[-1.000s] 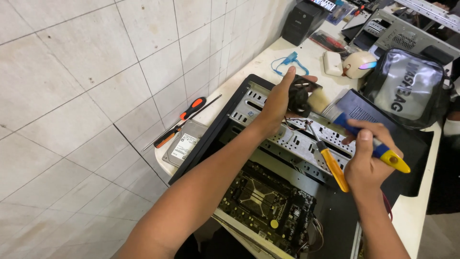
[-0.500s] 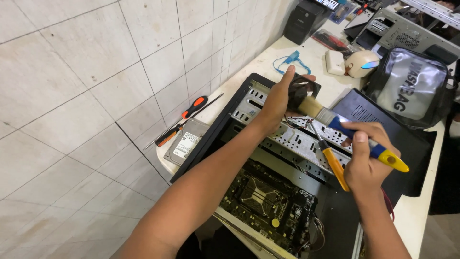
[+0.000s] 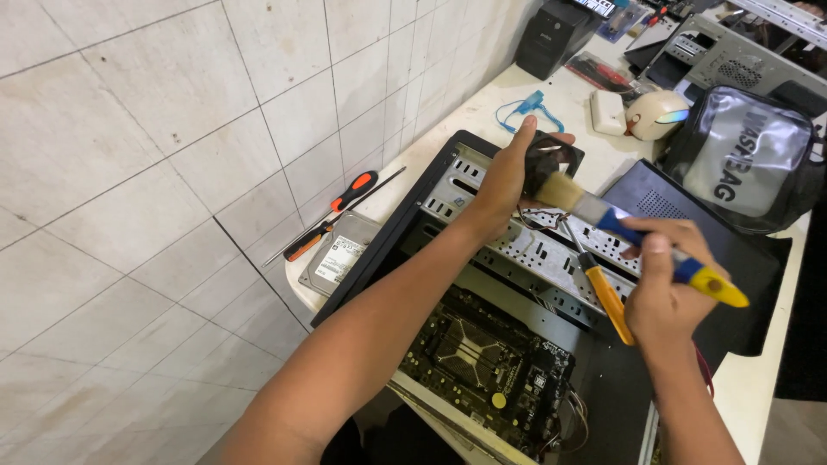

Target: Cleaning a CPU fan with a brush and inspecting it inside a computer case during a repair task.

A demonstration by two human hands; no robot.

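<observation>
An open black computer case [image 3: 405, 226] lies on its side on a white counter, its green motherboard [image 3: 487, 362] exposed. My left hand [image 3: 504, 182] grips a black case fan [image 3: 553, 159] at the case's far end. My right hand [image 3: 663, 288] holds a paintbrush [image 3: 629, 231] with a blue and yellow handle, its pale bristles against the fan. The same hand also holds a yellow-handled screwdriver [image 3: 603, 293], tip pointing up toward the fan. A perforated metal drive cage [image 3: 551, 258] sits between my hands.
An orange and black screwdriver [image 3: 332, 215] and a hard drive [image 3: 338, 255] lie left of the case. A blue cable [image 3: 527, 108], white mouse [image 3: 656, 114], a black and clear bag [image 3: 749, 159] and a black box [image 3: 556, 34] are further back. A tiled wall runs along the left.
The brush in my right hand has shifted slightly up along the fan. My left hand stays on the fan.
</observation>
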